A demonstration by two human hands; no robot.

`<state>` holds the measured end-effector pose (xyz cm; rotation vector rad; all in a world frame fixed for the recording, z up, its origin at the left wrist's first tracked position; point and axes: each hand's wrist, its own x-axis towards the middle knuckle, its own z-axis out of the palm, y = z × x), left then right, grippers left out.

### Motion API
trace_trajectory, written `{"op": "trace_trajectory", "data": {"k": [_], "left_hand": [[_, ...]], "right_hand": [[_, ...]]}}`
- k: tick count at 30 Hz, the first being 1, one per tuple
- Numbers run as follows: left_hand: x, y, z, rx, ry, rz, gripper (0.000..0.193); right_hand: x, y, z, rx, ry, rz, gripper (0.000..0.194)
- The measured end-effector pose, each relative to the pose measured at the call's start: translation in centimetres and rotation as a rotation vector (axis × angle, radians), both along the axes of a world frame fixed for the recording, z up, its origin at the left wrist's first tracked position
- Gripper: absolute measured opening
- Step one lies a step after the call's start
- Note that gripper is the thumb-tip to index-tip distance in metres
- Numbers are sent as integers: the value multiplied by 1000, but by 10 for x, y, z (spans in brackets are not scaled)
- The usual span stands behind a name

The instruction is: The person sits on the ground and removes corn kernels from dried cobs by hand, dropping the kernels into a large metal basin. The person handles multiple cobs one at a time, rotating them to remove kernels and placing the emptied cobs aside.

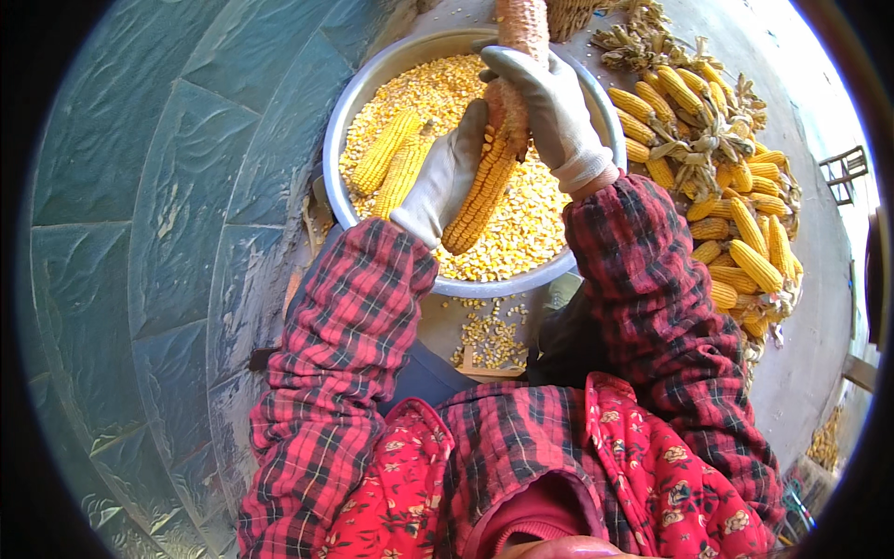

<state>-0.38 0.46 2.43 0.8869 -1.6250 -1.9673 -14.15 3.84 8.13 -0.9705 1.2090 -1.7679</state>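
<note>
Both my hands wear grey-white gloves and are over a metal basin (335, 147) of loose corn kernels (517, 237). My left hand (454, 168) is closed around a partly shelled ear of corn (485, 189), its thumb near the stripped upper part. Yellow kernels still cover the lower part. My right hand (541, 98) grips a bare reddish corncob (524, 28) that sticks out beyond its fingers. The fingers hide where this cob meets the ear. Two full ears of corn (394, 164) lie on the kernels left of my left hand.
A large heap of corn ears (733, 202) with dry husks (705, 143) lies right of the basin. Spilled kernels (492, 335) are on the ground below the basin's near rim. A wall with greenish sheeting (174, 175) rises at left. Part of a woven basket (569, 17) shows at the top.
</note>
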Motion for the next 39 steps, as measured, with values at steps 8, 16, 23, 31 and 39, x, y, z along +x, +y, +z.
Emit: {"op": "trace_trajectory", "data": {"k": [8,16,23,31,39], "left_hand": [[10,-27,-16,501,119,-24,50],[-5,-5,-5,-667,-465,-66,49],[-14,-5,-1,-571,-394,85,63],[0,-22,-6,-174,-288,70,55],[8,-18,17,-274,-176,-3,78]], "right_hand": [[-10,-8,-14,-40,44,-14,38],[-16,0,-21,-86,136,-185,34],[-4,2,-14,68,27,-130,34],[-9,-6,-28,-75,16,-46,32],[-51,-11,-36,-33,-402,-127,31]]}}
